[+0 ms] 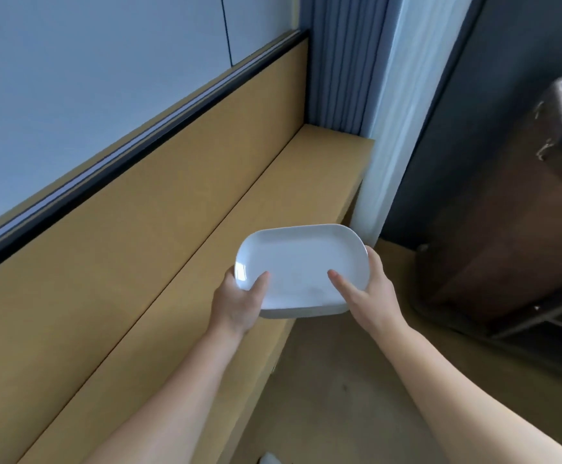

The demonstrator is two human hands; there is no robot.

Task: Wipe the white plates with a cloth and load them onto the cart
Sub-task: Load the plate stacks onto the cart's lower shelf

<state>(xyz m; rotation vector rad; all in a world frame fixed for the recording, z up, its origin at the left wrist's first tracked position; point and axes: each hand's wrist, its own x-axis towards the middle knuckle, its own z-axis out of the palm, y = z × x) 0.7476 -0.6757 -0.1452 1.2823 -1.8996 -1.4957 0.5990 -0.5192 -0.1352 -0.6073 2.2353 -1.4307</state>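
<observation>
Fingers tucked out of sight under the white plate (301, 262), left hand (236, 304) and right hand (375, 293) gripping its ends; cart (514, 229) blurred, cropped.

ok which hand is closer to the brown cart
Right. The right hand grips the white plate on the side facing the brown cart; the left hand grips its opposite side, farther from the cart.

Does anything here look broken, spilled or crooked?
Nothing stands out. The white plate looks whole, held at its two ends by the left hand and the right hand, thumbs on top. The cart at the right is too blurred to judge. No cloth is in view.
</observation>
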